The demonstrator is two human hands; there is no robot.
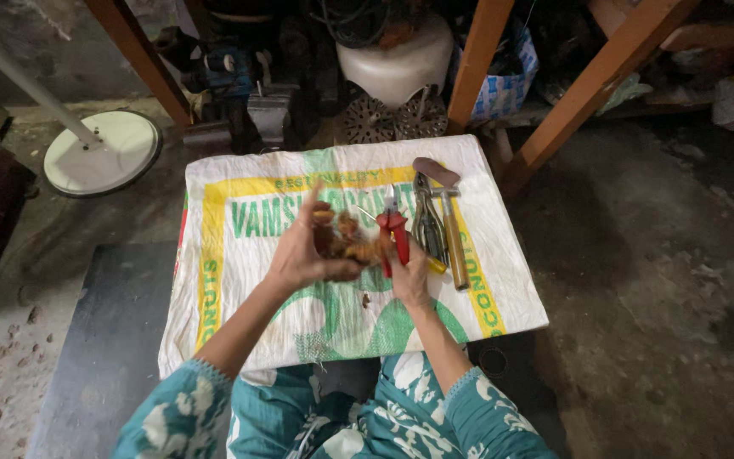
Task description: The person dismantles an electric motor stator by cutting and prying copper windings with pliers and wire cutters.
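Left hand (303,251) is closed round a brownish, knotted bundle (348,242), apparently copper-coloured wire, held above the middle of the woven sack (239,280) spread on the floor. Right hand (409,274) grips the red-handled pliers (396,228), nose just beside the bundle. Other pliers (428,223) and a wooden-handled hammer (450,225) lie on the sack, right of the bundle. Judgement: the bundle looks light, springy and snag-prone; best held by its thick middle, with loose ends kept clear of fingers.
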